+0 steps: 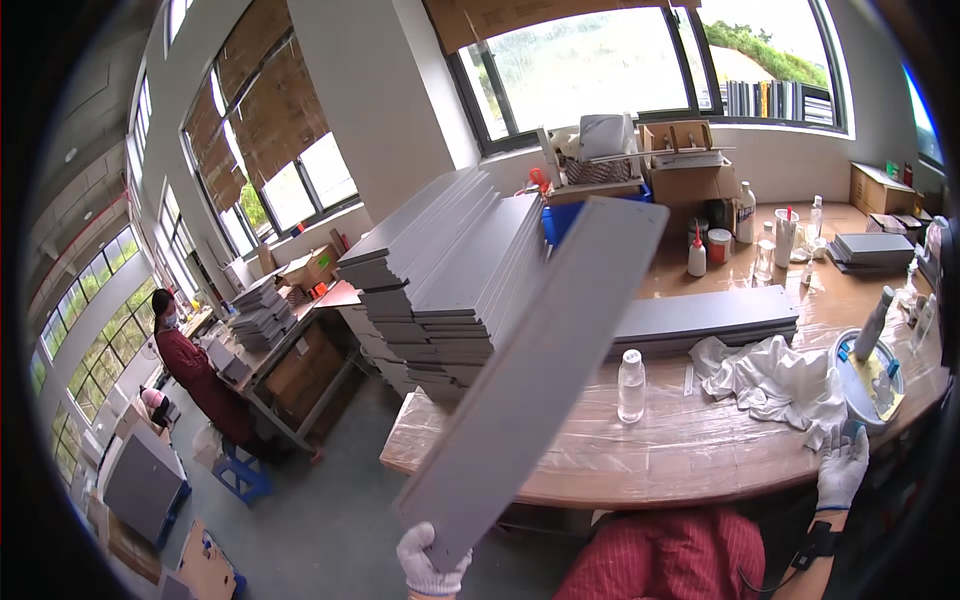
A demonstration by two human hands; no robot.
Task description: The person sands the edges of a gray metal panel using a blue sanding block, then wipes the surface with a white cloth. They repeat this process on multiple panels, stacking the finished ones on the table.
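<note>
Grey and slab-like, a long panel (545, 380) slants across the middle of the view, held by its near end in the white-gloved left hand (433, 562) beyond the front edge of a plastic-covered surface (640, 460). The left fingers pinch the panel's lower corner; whether its far end rests on anything cannot be told. The white-gloved right hand (842, 468) is apart from the panel, its fingers extended and loosely spread near a round tub (848, 392), with no object visible in its grasp.

The work appears to be under way: one panel is up in hand and not set down, while many more lie in piles. A low pile of grey panels (705, 318) sits on the surface just behind a clear bottle (631, 388); tall stacks (440, 270) rise to the left, and a short dark pile (873, 250) lies toward the far right. Which of these are done and which are left, the view does not tell, and no difference in finish can be made out.

A crumpled white cloth (770, 380) lies beside the tub. Farther left, a co-worker (205, 370) in dark red stands at another bench bearing a stack of grey pieces (262, 318), near a blue stool (243, 478) on the floor.
</note>
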